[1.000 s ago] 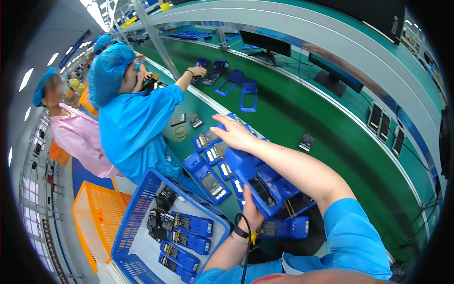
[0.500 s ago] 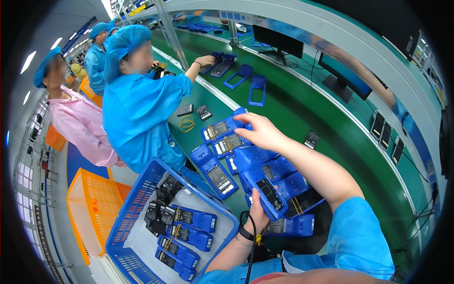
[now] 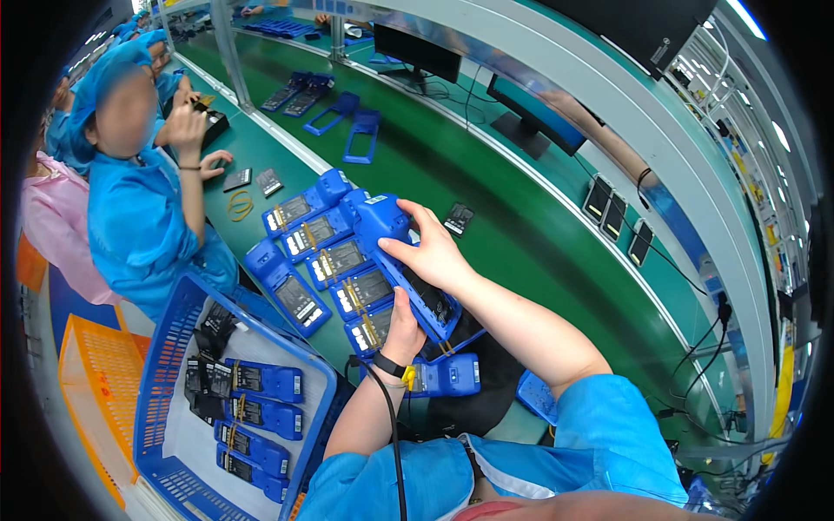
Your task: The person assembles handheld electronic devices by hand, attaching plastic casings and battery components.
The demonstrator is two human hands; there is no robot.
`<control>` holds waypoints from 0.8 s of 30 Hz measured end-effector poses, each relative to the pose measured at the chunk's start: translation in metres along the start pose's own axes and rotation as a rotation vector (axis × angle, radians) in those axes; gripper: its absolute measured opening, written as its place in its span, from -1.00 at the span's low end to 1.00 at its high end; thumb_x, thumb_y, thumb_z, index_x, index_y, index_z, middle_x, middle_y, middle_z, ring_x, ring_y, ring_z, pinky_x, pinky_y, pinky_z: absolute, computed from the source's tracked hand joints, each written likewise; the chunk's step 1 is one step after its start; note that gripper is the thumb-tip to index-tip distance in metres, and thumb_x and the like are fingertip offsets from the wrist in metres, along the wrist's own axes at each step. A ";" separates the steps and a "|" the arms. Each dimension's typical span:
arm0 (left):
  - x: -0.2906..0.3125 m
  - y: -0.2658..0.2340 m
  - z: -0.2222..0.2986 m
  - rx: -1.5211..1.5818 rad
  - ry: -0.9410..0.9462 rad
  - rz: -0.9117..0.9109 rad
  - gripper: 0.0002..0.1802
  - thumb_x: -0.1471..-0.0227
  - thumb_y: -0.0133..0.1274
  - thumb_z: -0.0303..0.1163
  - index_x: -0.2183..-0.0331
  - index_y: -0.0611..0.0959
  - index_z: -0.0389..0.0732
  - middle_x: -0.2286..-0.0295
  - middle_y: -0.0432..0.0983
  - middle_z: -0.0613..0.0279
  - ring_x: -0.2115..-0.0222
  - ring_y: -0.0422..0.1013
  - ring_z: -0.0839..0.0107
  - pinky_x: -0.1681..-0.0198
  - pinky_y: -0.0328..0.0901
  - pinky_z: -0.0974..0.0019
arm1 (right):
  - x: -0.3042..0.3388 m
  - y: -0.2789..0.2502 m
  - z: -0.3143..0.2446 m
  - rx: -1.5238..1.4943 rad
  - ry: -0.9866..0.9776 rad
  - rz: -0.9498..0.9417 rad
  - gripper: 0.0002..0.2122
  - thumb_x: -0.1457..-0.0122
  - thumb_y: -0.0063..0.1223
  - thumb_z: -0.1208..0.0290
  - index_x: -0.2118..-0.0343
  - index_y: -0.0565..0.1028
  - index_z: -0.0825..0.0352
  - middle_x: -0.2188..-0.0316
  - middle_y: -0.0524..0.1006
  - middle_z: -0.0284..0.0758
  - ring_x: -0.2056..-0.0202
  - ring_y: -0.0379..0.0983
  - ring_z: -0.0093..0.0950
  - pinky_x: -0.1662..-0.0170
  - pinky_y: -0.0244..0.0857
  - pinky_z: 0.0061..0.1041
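Note:
Both hands are closed on one blue handheld terminal [image 3: 384,217], tilted, with its dark battery bay uncovered. My right hand [image 3: 439,253] grips its thick upper end, fingers along the edge. Lower down, my left hand [image 3: 403,334] holds the side of the body, its thumb pointing up and some of its fingers hidden. To the left and partly underneath lies a row of similar blue terminals [image 3: 337,258] with batteries, several bound with yellow rubber bands. One more terminal [image 3: 291,291] lies apart on the left, another [image 3: 456,375] near my left wrist.
A blue basket [image 3: 155,382] at the lower left holds banded terminals and black batteries. Loose batteries [image 3: 460,217], rubber bands [image 3: 241,206] and blue frames [image 3: 362,136] lie on the green bench. A co-worker [image 3: 143,204] stands at the left; monitors [image 3: 417,59] stand behind.
My right hand has come from above the row of terminals onto the upper end of the held one. My view has turned right. The co-worker has drawn their hand back from the far terminals.

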State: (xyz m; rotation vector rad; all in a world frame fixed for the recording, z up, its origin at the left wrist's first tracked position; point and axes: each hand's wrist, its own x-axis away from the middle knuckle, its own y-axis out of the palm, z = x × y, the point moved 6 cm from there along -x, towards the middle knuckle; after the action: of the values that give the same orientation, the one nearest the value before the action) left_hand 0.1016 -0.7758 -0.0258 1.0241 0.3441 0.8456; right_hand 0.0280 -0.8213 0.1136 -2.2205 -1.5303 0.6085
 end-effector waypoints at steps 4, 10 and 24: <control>-0.010 0.002 -0.011 -0.053 0.016 -0.057 -0.21 -0.10 -0.28 0.20 -0.13 0.14 -0.22 -0.03 0.25 0.17 -0.05 0.21 0.34 -0.12 0.12 0.22 | -0.004 -0.004 -0.001 0.015 0.013 0.119 -0.37 0.07 0.16 0.22 -0.07 0.24 0.37 0.01 0.30 -0.09 -0.04 0.27 -0.22 -0.09 0.15 -0.33; -0.014 0.008 -0.002 -0.123 -0.016 -0.038 0.01 0.09 -0.22 0.40 -0.16 0.11 -0.18 -0.09 0.18 0.12 -0.08 0.18 0.24 -0.14 0.11 0.16 | -0.011 -0.002 -0.001 0.090 0.018 0.183 -0.41 0.11 0.11 0.30 -0.04 0.28 0.39 0.03 0.31 -0.09 0.00 0.30 -0.22 -0.06 0.18 -0.35; -0.013 0.015 0.028 0.225 -0.156 -0.296 0.00 0.11 -0.36 0.48 -0.06 0.27 -0.20 0.16 0.39 0.03 0.17 0.41 0.18 0.13 0.38 0.13 | 0.019 -0.001 0.069 -0.376 0.355 -0.176 -0.26 -0.02 0.16 0.15 -0.16 0.09 0.44 -0.03 0.30 0.00 0.20 0.45 -0.39 0.30 0.37 -0.51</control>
State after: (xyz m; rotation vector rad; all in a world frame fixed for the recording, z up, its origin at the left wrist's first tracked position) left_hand 0.1040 -0.7989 -0.0003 1.2055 0.4520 0.4638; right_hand -0.0038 -0.7987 0.0538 -2.2583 -1.7230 -0.1364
